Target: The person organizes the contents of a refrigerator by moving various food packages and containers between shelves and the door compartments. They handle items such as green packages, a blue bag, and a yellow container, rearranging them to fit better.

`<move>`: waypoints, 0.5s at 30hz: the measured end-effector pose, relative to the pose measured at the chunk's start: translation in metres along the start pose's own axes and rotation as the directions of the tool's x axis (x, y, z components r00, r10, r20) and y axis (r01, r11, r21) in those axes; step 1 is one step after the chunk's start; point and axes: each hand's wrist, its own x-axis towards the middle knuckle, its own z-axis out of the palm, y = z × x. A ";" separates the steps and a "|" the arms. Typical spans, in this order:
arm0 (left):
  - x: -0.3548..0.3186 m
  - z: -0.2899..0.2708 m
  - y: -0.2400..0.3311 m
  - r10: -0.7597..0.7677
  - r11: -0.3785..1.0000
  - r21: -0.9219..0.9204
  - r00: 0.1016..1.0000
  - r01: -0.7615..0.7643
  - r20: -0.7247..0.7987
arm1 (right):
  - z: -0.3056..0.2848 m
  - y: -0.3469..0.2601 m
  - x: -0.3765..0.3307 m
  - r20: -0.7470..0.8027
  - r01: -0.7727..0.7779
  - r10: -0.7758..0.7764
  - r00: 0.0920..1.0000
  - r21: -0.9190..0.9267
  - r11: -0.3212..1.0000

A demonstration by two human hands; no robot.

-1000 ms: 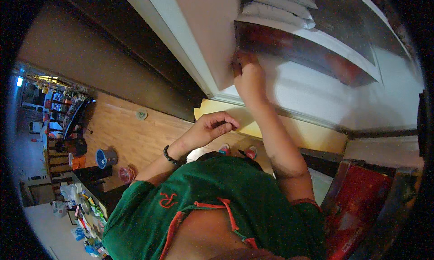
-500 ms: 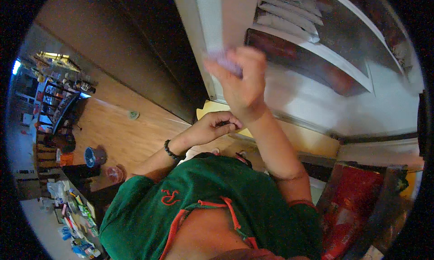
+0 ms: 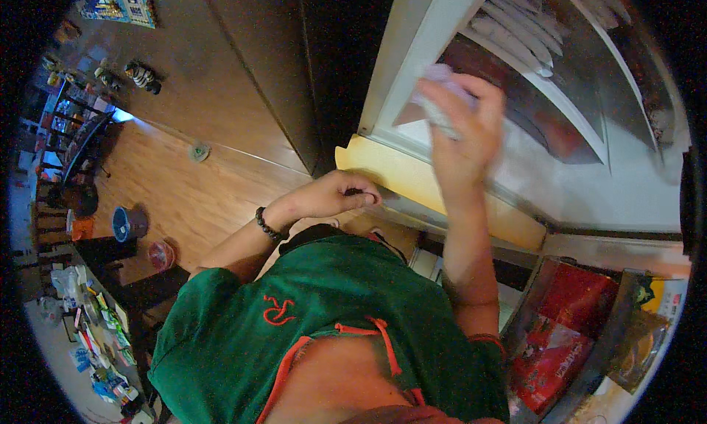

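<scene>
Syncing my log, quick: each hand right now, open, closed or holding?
Left hand: loosely curled, nothing visibly held; can't tell if fully shut.
Right hand: closed on a blurred pale-purple item.

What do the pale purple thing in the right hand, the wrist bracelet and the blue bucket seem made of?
Pale purple thing in the right hand: perhaps matte cloth, being dull and uneven-edged; blur leaves it open.

Bracelet: dark round beads, possibly wood, stone or plastic.

Blue bucket: probably plastic, judging by its evenly coloured, smooth-looking wall.
</scene>
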 end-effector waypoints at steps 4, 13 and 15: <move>0.008 0.001 0.001 0.060 0.996 0.063 0.997 -0.062 0.042 | 0.036 0.029 -0.057 0.278 0.009 0.015 0.960 -0.085 0.996; 0.026 0.013 0.019 -0.022 0.979 -0.196 0.986 0.055 0.168 | -0.044 0.039 -0.096 0.027 -0.463 0.468 0.883 -0.101 0.880; 0.042 0.028 0.022 0.053 0.926 -0.376 0.984 0.014 0.169 | -0.053 0.030 -0.105 -0.014 -0.636 0.650 0.760 0.195 0.747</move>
